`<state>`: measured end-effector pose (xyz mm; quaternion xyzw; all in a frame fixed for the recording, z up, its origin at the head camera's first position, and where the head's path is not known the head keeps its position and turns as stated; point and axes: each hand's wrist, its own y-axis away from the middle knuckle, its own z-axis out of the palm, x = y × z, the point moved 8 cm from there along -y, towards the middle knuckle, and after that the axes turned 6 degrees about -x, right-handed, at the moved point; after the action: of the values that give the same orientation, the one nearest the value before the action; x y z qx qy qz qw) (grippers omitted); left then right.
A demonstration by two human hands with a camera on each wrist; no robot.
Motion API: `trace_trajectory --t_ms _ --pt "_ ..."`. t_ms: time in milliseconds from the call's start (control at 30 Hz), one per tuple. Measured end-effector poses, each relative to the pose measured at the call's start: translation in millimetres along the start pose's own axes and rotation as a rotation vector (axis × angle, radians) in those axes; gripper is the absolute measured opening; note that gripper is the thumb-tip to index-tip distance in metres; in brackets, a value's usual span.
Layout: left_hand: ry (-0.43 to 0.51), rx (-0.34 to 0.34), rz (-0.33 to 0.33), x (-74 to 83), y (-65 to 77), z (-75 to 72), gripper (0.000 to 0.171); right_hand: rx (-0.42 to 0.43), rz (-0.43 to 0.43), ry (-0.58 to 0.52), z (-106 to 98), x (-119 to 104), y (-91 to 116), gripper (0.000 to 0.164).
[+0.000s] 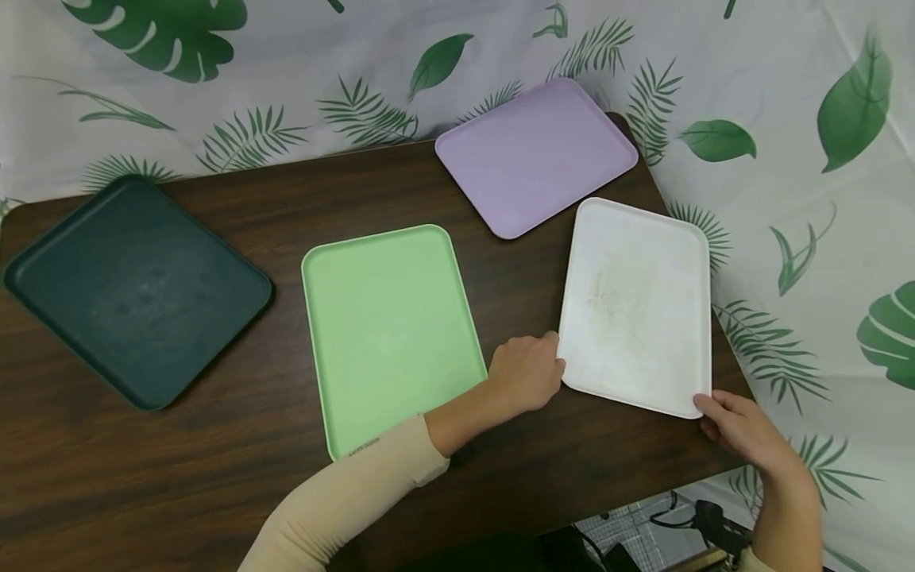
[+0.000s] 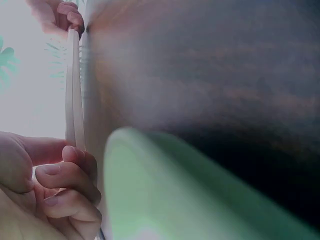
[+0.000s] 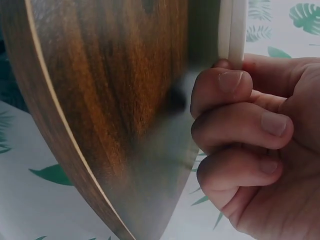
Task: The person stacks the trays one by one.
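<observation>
A white rectangular tray (image 1: 636, 310) with faint brownish marks in its middle is held between both hands at the table's right end. My left hand (image 1: 527, 372) pinches its lower left corner, the forearm crossing over the light green tray (image 1: 389, 334). At the lower right corner my right hand (image 1: 743, 429) grips the rim, thumb on top. In the left wrist view the white tray's edge (image 2: 74, 95) runs from one hand to the other. The right wrist view shows curled fingers (image 3: 235, 120) under the tray's edge (image 3: 232, 30).
Behind the white tray lies a purple tray (image 1: 536, 159), reaching past the table's back edge. A dark green tray (image 1: 139, 294) lies on the left of the brown wooden table (image 1: 286, 508). Leaf-patterned cloth (image 1: 808, 199) surrounds the table; cables (image 1: 672, 520) lie below its front edge.
</observation>
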<state>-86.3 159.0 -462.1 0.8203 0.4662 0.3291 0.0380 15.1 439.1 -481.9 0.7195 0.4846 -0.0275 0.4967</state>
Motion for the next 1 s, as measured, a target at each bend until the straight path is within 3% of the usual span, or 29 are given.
trace_trajectory --t_ms 267,433,767,1000 --pt "0.065 0.077 0.075 0.9 7.6 -12.0 0.025 0.062 -0.002 0.028 -3.6 1.0 2.9 0.045" --pt "0.081 0.088 0.079 -0.3 12.9 -18.2 0.024 0.101 -0.015 -0.004 -5.2 -3.8 4.3 0.045" --pt "0.156 0.121 0.096 -12.2 28.3 -35.8 0.024 0.149 -0.098 0.004 -7.6 -28.1 8.4 0.042" --pt "0.22 0.156 0.088 -27.8 46.5 -47.6 0.023 0.15 -0.139 0.027 -0.4 -54.7 15.9 0.041"
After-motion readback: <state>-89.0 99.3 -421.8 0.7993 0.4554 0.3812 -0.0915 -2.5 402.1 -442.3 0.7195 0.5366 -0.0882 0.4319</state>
